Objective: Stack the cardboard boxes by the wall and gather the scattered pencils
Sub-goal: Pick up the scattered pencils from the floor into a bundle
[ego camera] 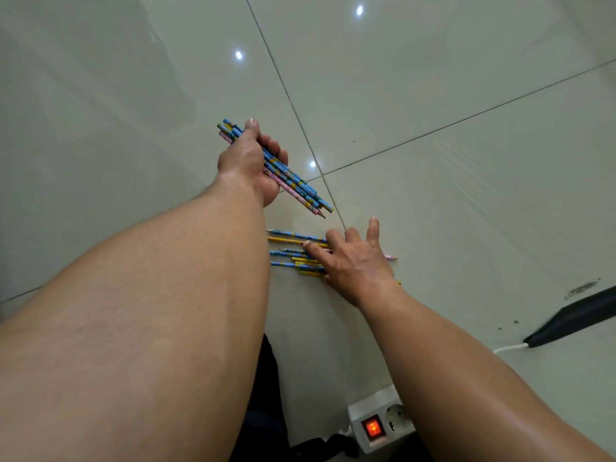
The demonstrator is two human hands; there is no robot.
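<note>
Pencils (289,253) partly under right grip (353,261) (count unclear); left grip (248,161) holds bundle (295,182)

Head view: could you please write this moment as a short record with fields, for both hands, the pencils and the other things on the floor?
left hand: grips a bundle of pencils above the tiled floor
right hand: fingers spread, resting on the loose pencils
loose pencils: blue and yellow, lying roughly parallel on the floor
cardboard boxes: not in view
power strip: bottom edge, red switch lit
black object: right edge, white cable beside it; cannot tell what it is
</note>
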